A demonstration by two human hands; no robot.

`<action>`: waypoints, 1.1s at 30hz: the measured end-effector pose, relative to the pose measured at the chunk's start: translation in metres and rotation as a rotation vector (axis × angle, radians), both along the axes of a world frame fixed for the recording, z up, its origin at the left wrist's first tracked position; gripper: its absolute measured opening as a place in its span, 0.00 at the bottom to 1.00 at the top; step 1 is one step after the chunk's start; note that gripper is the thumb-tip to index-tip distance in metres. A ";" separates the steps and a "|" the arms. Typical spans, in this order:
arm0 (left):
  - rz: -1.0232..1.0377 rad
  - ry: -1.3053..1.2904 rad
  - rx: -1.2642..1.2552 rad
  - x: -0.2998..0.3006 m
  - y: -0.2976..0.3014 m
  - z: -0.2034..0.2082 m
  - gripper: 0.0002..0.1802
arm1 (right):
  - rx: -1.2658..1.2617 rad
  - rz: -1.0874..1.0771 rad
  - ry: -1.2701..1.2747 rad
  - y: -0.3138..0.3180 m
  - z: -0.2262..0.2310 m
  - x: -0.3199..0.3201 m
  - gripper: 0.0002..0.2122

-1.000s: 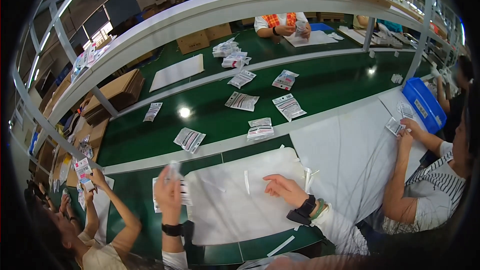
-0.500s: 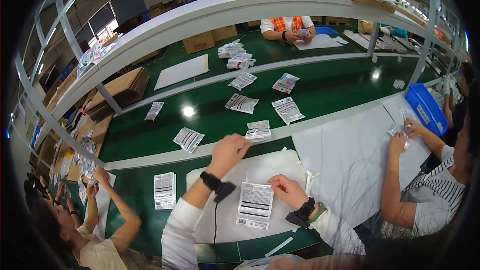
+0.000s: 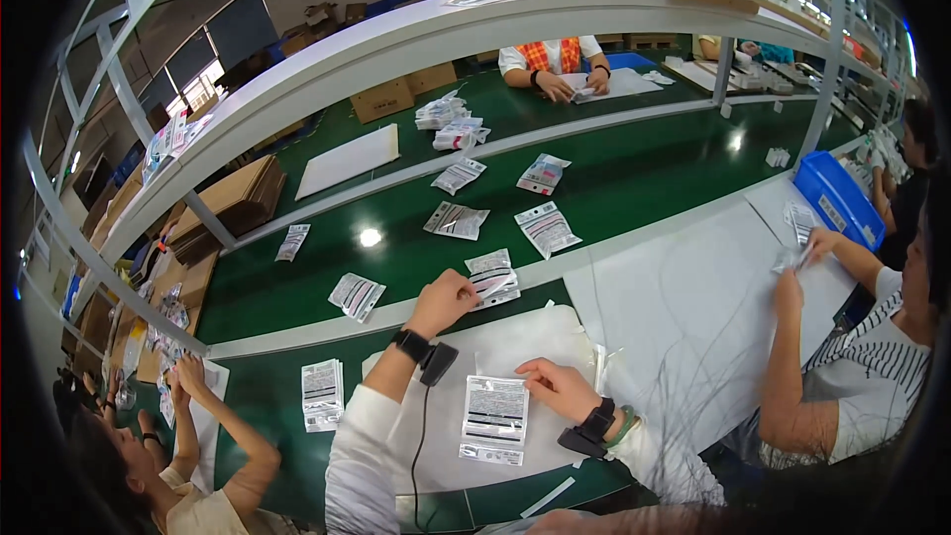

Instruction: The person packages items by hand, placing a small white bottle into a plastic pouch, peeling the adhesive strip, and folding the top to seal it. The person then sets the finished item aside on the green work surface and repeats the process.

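Observation:
My left hand [image 3: 443,304] reaches out past the near edge of the white mat [image 3: 421,436]. Its fingers are closed on the edge of a silver-white printed pouch [image 3: 489,270], which is tilted up over another pouch at the pale rail. A flat white printed pouch [image 3: 494,419] lies on the mat in front of me. My right hand [image 3: 567,389] is at its upper right corner, fingers slightly bent and apart, the fingertips touching or just above it. To the left of the mat sits a small stack of like pouches [image 3: 322,396]. Both wrists wear black bands.
Several pouches, one of them [image 3: 547,229], are scattered on the green belt [image 3: 396,253] beyond the rail [image 3: 297,339]. Co-workers sit left, right and across. A blue bin [image 3: 840,200] stands at the right. A white shelf [image 3: 495,18] crosses overhead. A black cable [image 3: 423,456] hangs from my left wrist.
My left hand has closed on the upper pouch at the rail, which now tilts up. My right hand stays by the flat pouch's corner. The view has shifted slightly.

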State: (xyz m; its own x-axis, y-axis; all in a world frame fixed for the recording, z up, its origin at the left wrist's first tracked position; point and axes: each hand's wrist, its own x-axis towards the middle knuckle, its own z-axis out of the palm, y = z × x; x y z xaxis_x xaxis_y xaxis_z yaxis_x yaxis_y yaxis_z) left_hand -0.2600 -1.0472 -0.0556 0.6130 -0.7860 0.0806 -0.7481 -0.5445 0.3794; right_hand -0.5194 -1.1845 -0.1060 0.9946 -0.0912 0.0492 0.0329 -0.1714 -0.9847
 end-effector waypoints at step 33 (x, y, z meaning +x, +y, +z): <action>-0.514 -0.186 0.061 -0.167 -0.010 -0.020 0.13 | -0.788 -0.573 -0.511 -0.045 0.007 0.002 0.17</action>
State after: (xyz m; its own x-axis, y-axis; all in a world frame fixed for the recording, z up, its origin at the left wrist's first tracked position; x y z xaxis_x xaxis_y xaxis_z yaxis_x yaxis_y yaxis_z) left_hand -0.4269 -1.0576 -0.0759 0.1287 -0.9871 0.0956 -0.9749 -0.1082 0.1947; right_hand -0.5177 -1.2300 -0.0994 0.6603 -0.2948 0.6907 0.1205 -0.8662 -0.4850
